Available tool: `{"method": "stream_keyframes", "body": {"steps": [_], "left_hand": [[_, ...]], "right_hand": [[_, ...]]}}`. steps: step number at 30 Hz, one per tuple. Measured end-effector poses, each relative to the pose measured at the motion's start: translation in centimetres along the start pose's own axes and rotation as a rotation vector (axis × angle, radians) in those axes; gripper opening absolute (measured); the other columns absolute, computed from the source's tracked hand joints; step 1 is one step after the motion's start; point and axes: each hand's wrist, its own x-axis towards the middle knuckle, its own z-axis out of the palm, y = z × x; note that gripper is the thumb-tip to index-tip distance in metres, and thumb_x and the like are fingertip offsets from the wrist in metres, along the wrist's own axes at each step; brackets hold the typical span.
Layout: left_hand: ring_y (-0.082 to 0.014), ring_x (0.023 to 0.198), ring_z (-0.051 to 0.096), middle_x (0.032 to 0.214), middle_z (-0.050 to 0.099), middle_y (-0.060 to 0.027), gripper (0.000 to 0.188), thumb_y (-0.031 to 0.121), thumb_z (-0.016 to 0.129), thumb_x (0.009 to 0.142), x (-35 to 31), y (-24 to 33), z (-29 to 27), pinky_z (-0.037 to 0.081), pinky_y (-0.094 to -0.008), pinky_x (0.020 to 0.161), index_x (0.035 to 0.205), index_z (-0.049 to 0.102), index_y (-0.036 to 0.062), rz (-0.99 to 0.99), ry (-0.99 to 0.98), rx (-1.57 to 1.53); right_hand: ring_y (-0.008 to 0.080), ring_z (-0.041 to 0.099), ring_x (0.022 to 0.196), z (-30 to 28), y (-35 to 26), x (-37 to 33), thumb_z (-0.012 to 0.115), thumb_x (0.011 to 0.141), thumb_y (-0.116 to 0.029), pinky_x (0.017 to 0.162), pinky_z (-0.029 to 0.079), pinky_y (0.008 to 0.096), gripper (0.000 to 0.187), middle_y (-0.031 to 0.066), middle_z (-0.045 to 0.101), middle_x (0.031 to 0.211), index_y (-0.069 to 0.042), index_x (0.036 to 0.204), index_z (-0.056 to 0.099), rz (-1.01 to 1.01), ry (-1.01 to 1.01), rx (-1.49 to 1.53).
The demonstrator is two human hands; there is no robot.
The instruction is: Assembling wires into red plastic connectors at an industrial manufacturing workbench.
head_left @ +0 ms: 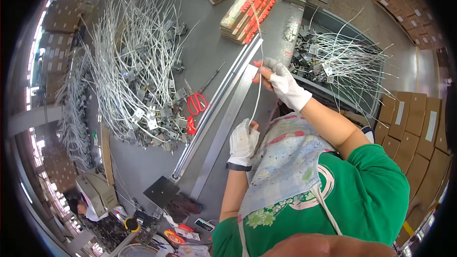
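Both of my hands wear white work gloves with bare fingertips. A thin white cable runs from my left hand up past my right hand toward the wooden strips at the back. The left fingers are curled round the cable's lower part. The right fingers pinch the cable beside the white end piece of a flat metal strip; small red bits show at those fingertips. Left of this strip lies a long aluminium rail, with a black square plate at its near end.
Left on the grey table lies a heap of white-wired metal parts. Red-handled scissors and a screwdriver lie beside it. Stacked wooden strips with red pieces are at the back. A grey bin of similar wired parts stands right.
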Motion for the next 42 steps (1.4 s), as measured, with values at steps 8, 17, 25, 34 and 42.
{"method": "stream_keyframes", "body": {"steps": [8,17,25,34,42], "left_hand": [[-0.013,0.071,0.056,0.084,0.061,-0.0082,0.039,0.021,0.057,0.083,6.5,2.7,4.5,0.044,-0.025,0.064,0.117,0.051,0.0012,0.139,-0.098,-0.668],[-0.0185,0.08,0.059,0.089,0.062,-0.0136,0.032,0.015,0.051,0.087,10.0,4.4,7.5,0.045,-0.0292,0.075,0.116,0.054,0.002,0.182,0.07,-0.279],[-0.0123,0.06,0.051,0.079,0.059,-0.0077,0.063,0.0,0.057,0.079,12.9,7.4,8.4,0.043,-0.0251,0.057,0.134,0.028,0.006,-0.004,0.164,-0.739],[-0.0076,0.055,0.05,0.079,0.057,-0.0041,0.067,-0.005,0.059,0.075,12.2,6.9,10.3,0.042,-0.0205,0.05,0.134,0.03,0.0085,-0.038,0.172,-0.737],[-0.0088,0.061,0.051,0.076,0.059,-0.0049,0.067,-0.005,0.057,0.075,13.0,6.6,10.3,0.044,-0.0226,0.056,0.134,0.027,0.0052,0.036,0.167,-0.652]], "right_hand": [[0.0042,0.04,0.052,-3.7,-0.4,1.7,0.053,0.086,-0.025,0.043,0.029,0.0196,0.027,-0.0028,0.047,0.064,-0.008,0.107,0.05,0.054,0.183,0.043],[0.0051,0.032,0.045,-11.7,3.3,9.5,0.055,0.086,-0.025,0.039,0.023,0.0208,0.02,-0.004,0.043,0.06,-0.011,0.099,0.052,-0.051,0.672,0.455],[0.0062,0.03,0.044,-15.0,1.1,12.0,0.054,0.086,-0.027,0.042,0.024,0.0218,0.023,-0.0024,0.043,0.059,-0.006,0.095,0.055,0.057,0.587,0.392],[0.0065,0.049,0.055,-16.8,4.8,3.4,0.054,0.087,-0.031,0.047,0.038,0.0191,0.027,0.0015,0.058,0.074,-0.005,0.092,0.054,0.277,0.442,0.039],[0.0142,0.055,0.075,-18.0,9.2,2.7,0.061,0.083,-0.015,0.061,0.046,0.0239,0.035,0.0067,0.057,0.091,-0.006,0.113,0.044,0.145,0.403,0.186]]}}
